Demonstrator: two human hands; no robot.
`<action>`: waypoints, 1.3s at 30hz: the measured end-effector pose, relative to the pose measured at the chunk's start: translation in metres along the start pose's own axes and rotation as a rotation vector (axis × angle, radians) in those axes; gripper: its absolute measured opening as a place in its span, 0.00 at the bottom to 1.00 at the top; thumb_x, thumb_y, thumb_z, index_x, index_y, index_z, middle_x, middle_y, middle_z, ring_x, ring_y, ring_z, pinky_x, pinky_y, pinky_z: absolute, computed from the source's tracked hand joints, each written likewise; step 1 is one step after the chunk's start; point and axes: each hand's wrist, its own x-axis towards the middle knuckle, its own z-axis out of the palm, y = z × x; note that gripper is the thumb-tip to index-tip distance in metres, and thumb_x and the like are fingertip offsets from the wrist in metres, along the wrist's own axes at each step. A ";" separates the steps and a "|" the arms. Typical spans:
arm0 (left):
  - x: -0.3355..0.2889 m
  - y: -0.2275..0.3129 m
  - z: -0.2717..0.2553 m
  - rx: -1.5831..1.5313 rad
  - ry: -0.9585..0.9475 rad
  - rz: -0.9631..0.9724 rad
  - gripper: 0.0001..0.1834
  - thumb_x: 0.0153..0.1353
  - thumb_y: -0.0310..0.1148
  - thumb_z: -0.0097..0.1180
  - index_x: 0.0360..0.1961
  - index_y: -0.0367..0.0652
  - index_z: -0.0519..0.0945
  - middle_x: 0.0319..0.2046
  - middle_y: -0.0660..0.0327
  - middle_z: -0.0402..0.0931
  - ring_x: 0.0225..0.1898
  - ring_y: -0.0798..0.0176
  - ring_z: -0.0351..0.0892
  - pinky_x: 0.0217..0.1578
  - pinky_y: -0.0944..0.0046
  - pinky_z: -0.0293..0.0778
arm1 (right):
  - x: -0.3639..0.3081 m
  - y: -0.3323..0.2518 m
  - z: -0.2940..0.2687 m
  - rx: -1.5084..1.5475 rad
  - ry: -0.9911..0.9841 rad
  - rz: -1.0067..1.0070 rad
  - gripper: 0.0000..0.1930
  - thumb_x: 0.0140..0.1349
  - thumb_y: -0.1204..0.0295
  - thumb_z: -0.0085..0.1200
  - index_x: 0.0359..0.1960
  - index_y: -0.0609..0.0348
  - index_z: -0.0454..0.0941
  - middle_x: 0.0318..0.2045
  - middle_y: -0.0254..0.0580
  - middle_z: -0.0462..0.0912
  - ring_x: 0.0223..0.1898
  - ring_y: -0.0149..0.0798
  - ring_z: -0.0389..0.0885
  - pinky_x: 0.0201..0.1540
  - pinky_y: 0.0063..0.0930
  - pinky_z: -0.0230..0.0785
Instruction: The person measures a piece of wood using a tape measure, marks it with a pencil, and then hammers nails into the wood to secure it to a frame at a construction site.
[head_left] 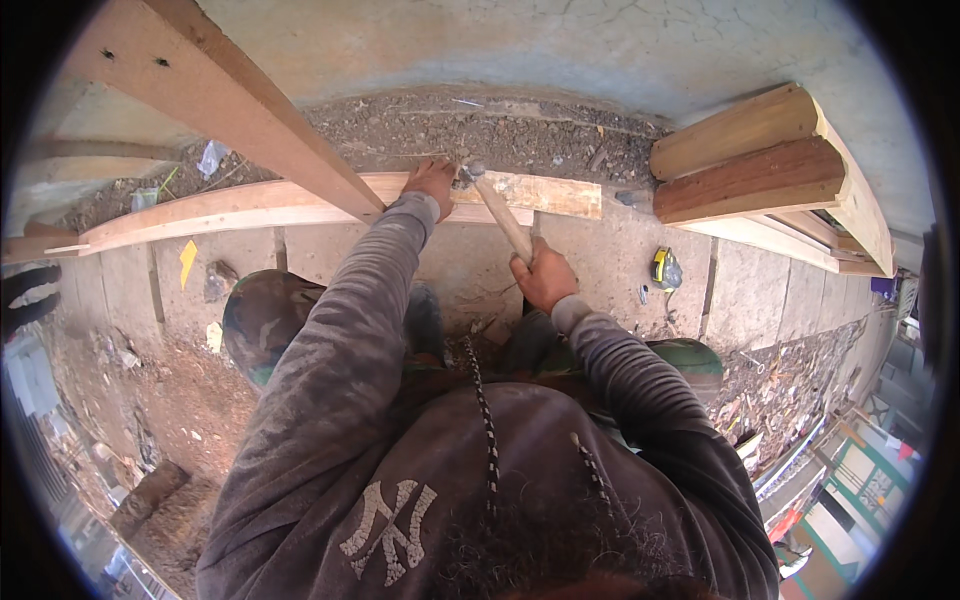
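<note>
My right hand [548, 275] is wrapped round the wooden handle of a hammer [508, 222]. The hammer's metal head is at the plank, close beside my left hand. A long wooden plank [550, 195] lies crosswise in front of me, with a paler strip of wood [210, 212] along its near side. On the plank rests my left hand [430, 187], its fingers curled over the wood. The fingertips are partly hidden near the hammer head, and any nail there is too small to make out. A thick wooden post [260, 110] slants down to the plank just left of that hand.
A yellow tape measure [666, 270] lies on the paving to the right. Beyond it stands a wooden frame [755, 190] of joined boards against the wall [560, 50]. Loose soil [440, 125] runs along the wall's foot. A yellow scrap [187, 263] and a stone [220, 281] are at left.
</note>
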 end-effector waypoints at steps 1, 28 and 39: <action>-0.001 0.001 -0.001 0.001 -0.014 0.008 0.40 0.56 0.35 0.71 0.69 0.38 0.69 0.73 0.50 0.62 0.75 0.43 0.57 0.75 0.51 0.57 | 0.000 0.000 0.000 -0.001 0.000 0.002 0.22 0.66 0.55 0.57 0.45 0.65 0.76 0.34 0.68 0.84 0.40 0.68 0.85 0.46 0.57 0.76; 0.005 -0.003 0.006 -0.037 0.007 -0.038 0.45 0.54 0.39 0.72 0.73 0.54 0.67 0.75 0.58 0.62 0.76 0.46 0.55 0.75 0.43 0.52 | 0.012 -0.002 0.021 0.030 0.089 0.056 0.15 0.64 0.62 0.60 0.40 0.62 0.77 0.31 0.60 0.85 0.34 0.60 0.87 0.40 0.45 0.79; 0.002 0.004 0.003 -0.042 -0.003 -0.040 0.46 0.53 0.39 0.73 0.74 0.55 0.67 0.76 0.58 0.60 0.77 0.45 0.53 0.75 0.44 0.52 | 0.009 -0.004 0.024 0.286 0.311 -0.127 0.15 0.64 0.63 0.60 0.42 0.63 0.78 0.33 0.59 0.86 0.35 0.61 0.86 0.40 0.44 0.78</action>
